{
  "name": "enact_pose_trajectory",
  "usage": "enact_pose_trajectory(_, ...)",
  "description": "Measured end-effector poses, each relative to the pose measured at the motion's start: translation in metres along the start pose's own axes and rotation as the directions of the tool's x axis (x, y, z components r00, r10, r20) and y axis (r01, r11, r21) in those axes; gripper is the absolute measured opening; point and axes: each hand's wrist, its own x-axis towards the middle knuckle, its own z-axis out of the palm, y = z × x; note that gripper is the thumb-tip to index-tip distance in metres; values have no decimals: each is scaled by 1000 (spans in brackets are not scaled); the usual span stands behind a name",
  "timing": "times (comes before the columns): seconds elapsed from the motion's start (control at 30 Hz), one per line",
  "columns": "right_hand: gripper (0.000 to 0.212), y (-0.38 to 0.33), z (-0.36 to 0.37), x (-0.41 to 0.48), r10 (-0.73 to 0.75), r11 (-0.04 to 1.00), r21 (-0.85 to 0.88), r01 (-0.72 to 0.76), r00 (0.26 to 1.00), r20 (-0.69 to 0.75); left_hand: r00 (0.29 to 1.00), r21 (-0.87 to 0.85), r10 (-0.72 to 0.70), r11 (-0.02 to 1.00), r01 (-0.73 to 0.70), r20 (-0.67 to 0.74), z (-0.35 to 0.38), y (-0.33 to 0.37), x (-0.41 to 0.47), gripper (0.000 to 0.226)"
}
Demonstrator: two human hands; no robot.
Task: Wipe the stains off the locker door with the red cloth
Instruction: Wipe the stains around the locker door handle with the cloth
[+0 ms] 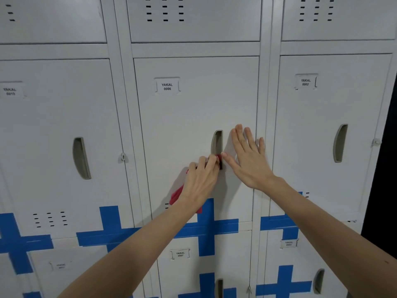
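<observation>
- The red cloth [178, 195] is seen as a crumpled, soft piece of fabric; most of it is hidden under the left hand [200, 181], and only one corner hangs out below the wrist and a small fold shows at the fingertips.
- The cloth is pressed against the locker door [182, 125] at the lower end of the recessed handle [217, 145], and it is grasped by the bent fingers of the left hand.
- The right hand [249, 155] is laid flat on the door just to the right of the handle, with the fingers spread and nothing held in it.
- The door is pale grey metal, and a label [167, 86] reading "YAKAL 0006" is fixed above the handle, to its left.
- No stains can be made out clearly on the door.
- Blue tape crosses [207, 226] are stuck below the handle, over the joints between the doors.
- Similar lockers are placed on both sides of the handle, with vent slots [164, 9] above it.
</observation>
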Motion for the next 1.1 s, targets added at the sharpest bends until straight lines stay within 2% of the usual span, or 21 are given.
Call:
enact_pose_trajectory(0.1,79,1,-1,0,-11,1000,7,11,1000,0,999,-14,35,999,-34,38,5,0,-6,48)
enact_pose_trajectory(0.2,74,2,-2,-1,-14,1000,11,14,1000,-1,998,-27,34,999,-33,45,9,4,-9,47)
enact_pose_trajectory(0.37,71,0,-3,-2,-12,1000,21,13,1000,-5,995,-136,-94,986,98,36,15,18,-11,52)
enact_pose_trajectory(0.53,70,-1,-4,-2,-4,999,43,4,1000,4,952,-401,-264,863,306,158,4,30,-10,60)
enact_pose_trajectory(0.67,71,-1,-4,-2,-5,999,47,5,1000,10,916,-523,-300,754,398,265,-5,29,-2,43)
enact_pose_trajectory(0.8,71,0,-6,-2,-8,999,51,7,1000,24,931,-601,-285,711,366,229,1,24,-10,51)
enact_pose_trajectory(0.9,71,1,-5,-2,-9,998,55,7,1000,30,951,-621,-244,720,309,190,8,20,-16,56)
enact_pose_trajectory(1.03,72,2,-5,-1,-15,999,50,14,999,35,963,-647,-217,714,268,160,9,13,-17,53)
enact_pose_trajectory(1.1,72,2,-4,-1,-15,999,43,14,999,32,970,-703,-199,670,238,140,10,9,-18,49)
